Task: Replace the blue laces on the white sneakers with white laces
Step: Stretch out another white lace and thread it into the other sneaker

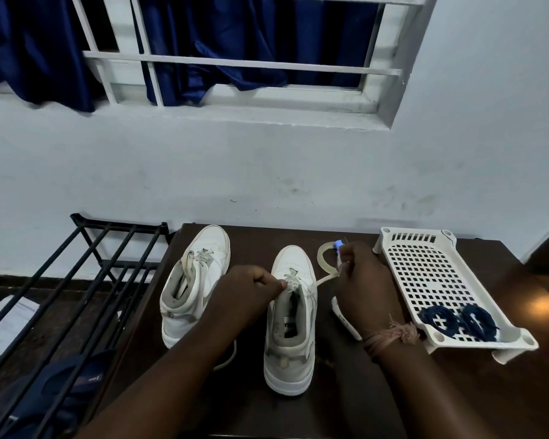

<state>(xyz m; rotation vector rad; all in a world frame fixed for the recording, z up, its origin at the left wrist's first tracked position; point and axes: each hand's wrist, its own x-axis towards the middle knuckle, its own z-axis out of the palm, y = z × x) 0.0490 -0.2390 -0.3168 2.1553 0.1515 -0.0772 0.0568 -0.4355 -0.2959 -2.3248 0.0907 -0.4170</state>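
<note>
White perforated tray [431, 280] at right end of dark wooden table [441, 400], tilted on its feet; two coiled blue laces [460, 323] lie side by side at its near end, touching or nearly so; rest of the tray bare grid. Two white sneakers on the table, toes toward the wall: left sneaker [197, 280] already threaded with pale lace, one loose end trailing off its heel side; right sneaker [290, 324] just beside it, a white lace [325, 275] running from its upper eyelets out to the right. A small white object [346, 318] lies on the table between right sneaker and tray, mostly hidden behind the wrist; cannot tell what it is. Black metal rack [86, 280] stands left of the table, dark blue footwear [57, 388] beneath its bars, a paper sheet [4, 324] on the floor beyond. Left hand [251, 288] curled, pinching the lace at the right sneaker's tongue top; right hand [358, 274] raised, fingers closed round the lace, which loops up above the knuckles; thread band on that wrist.
</note>
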